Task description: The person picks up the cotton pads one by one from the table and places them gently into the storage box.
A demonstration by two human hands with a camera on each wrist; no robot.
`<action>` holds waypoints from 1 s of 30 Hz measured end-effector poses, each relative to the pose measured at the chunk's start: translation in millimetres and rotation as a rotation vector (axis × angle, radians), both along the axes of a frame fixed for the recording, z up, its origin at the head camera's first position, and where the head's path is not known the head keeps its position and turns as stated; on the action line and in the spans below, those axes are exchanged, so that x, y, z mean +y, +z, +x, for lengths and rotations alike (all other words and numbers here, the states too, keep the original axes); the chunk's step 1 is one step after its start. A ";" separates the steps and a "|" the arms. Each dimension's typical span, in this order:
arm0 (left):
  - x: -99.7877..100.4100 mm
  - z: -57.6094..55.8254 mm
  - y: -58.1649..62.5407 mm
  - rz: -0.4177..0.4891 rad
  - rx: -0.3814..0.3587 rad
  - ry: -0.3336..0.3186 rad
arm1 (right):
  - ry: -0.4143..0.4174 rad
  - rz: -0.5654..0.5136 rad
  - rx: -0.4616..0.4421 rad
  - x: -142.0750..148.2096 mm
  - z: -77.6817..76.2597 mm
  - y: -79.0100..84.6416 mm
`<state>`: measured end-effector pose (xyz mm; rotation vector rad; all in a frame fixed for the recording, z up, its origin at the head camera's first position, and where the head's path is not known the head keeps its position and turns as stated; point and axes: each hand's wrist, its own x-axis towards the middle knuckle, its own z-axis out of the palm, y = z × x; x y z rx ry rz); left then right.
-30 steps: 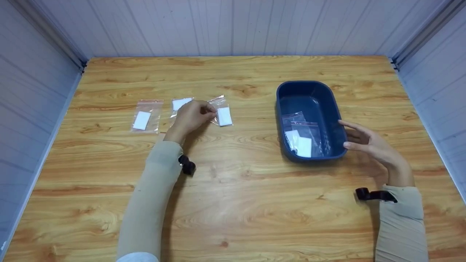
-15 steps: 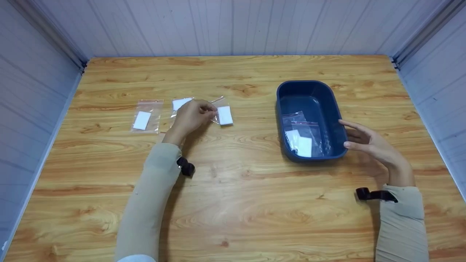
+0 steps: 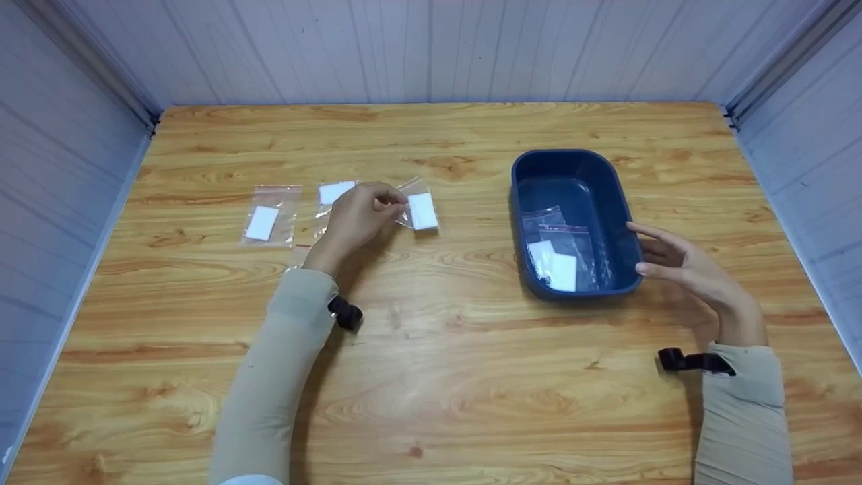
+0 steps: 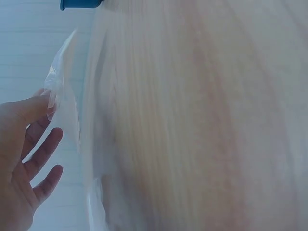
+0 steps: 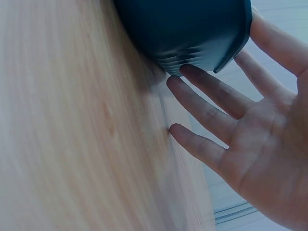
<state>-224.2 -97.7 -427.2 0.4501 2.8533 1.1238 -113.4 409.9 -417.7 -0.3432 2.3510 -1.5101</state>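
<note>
My left hand (image 3: 360, 219) pinches a small clear zip bag (image 3: 421, 209) by its edge, with a white rectangular piece inside. In the left wrist view the bag (image 4: 62, 91) hangs up off the table from the thumb and forefinger, the other fingers spread. At the right, my right hand (image 3: 693, 266) touches the side of a dark blue bin (image 3: 518, 222) with extended fingers. The right wrist view has its fingertips against the bin's outer wall (image 5: 192, 29), near the rim. Inside the bin lie two overlapping zip bags (image 3: 563, 269) with white pieces.
Another zip bag (image 3: 262, 223) lies flat at the left of the wooden table (image 3: 431, 377). A second bag (image 3: 337, 192) is partly covered by my left hand, and a third (image 3: 300, 254) peeks out beside the left wrist. Panel walls enclose the back and sides.
My left hand has shifted slightly right, and the pinched zip bag has moved right with it and tilted. The right hand and the bin have stayed in place.
</note>
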 end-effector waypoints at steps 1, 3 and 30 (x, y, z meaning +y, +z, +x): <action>0.8 0.4 0.5 0.000 0.011 0.000 | 0.001 -0.005 0.004 0.0 0.0 -0.2; 2.7 1.3 1.5 0.002 0.030 -0.001 | 0.001 -0.018 0.009 0.0 -0.2 -0.7; 46.4 21.3 25.9 0.063 0.235 -0.102 | -0.007 -0.013 0.003 -0.1 -1.5 -0.5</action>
